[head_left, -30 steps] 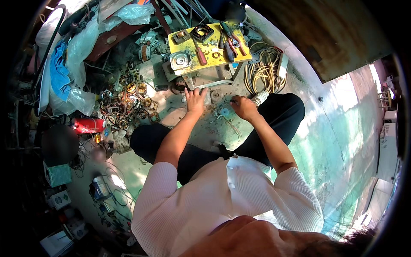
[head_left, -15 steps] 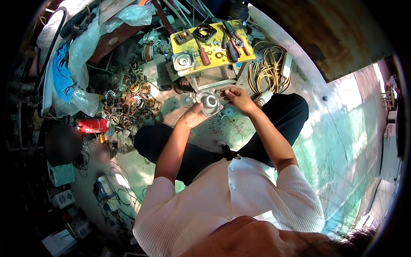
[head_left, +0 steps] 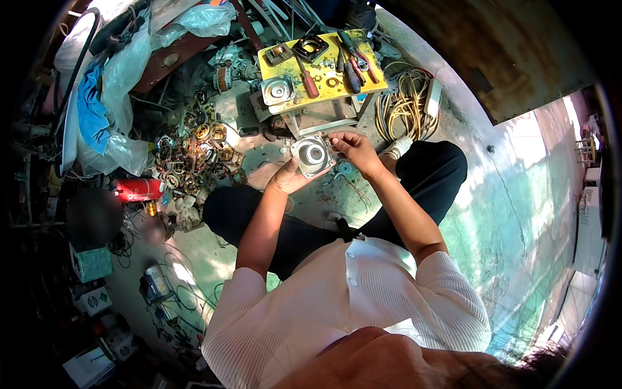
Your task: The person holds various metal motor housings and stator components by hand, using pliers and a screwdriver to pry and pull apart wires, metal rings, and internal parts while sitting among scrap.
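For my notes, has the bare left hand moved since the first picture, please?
Yes, the left hand moved down the picture, away from the yellow rectangular tabletop.

Blue towel (head_left: 94, 120) against clear plastic bag (head_left: 128, 154), upper left; red canister (head_left: 141, 189) below. Cable coil (head_left: 398, 117) on floor, white power strip (head_left: 433, 97) at its right edge.

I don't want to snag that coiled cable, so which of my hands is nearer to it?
Your right hand, left of the coiled cable and a bit closer to your body. Your left hand is farther left, holding the square metal part.
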### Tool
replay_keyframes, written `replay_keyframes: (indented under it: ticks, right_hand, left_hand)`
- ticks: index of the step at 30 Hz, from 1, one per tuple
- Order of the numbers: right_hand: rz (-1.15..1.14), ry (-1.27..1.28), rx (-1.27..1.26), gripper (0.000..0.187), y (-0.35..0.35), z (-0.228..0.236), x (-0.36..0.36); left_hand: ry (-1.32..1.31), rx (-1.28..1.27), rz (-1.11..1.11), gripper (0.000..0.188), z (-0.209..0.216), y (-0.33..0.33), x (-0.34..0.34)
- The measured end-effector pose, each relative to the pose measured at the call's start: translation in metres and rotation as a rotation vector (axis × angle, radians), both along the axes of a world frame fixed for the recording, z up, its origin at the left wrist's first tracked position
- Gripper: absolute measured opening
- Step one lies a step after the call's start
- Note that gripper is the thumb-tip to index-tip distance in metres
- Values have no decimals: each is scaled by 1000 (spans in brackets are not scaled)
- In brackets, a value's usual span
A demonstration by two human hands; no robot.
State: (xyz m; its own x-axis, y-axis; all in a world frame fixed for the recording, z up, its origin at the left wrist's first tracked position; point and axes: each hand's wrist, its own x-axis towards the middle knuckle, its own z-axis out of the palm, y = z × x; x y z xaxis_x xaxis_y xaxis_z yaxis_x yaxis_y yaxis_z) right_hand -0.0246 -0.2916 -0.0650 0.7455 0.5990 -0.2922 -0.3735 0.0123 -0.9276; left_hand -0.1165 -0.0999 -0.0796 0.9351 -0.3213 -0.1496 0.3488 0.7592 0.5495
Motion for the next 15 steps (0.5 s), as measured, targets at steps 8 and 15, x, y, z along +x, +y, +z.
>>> replay_keyframes:
  ticks: [8, 15]
  right_hand:
    - [-62, -464, -156, 35, 6, 12, -14]
    - [121, -1182, -619, 21, 4, 20, -15]
  left_hand:
    - [-12, -11, -12, 107, -28, 9, 3]
    - [27, 45, -21, 102, -30, 6, 0]
